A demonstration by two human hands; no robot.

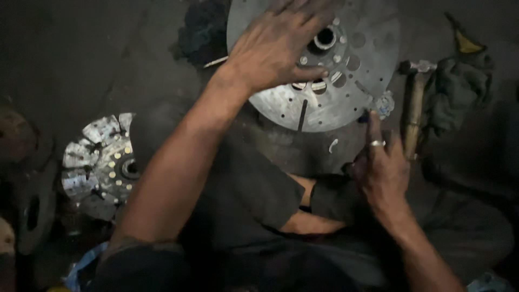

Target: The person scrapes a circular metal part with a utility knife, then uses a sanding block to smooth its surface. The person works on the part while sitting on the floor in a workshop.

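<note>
Round metal disc (346,81) lies flat on the dark floor (81,65) at 12 o'clock, hub hole (325,38) near its middle. Left hand (278,46) pressed on the disc, fingers spread wide, holding nothing. Right hand (381,167) at 4 o'clock of the disc, 1 ringed finger raised by its rim; whether it pinches anything, cannot tell. Hammer (413,103) at 3 o'clock, rag (459,89) beyond. 2nd disc (100,162) at 8 o'clock. Risk: disc could slide under palm pressure and nip the raised finger. No containers visible.

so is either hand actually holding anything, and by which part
Neither grips anything. The left hand lies flat, palm down, on the metal disc beside its centre hub. The right hand touches the disc's lower rim with one raised finger.
</note>
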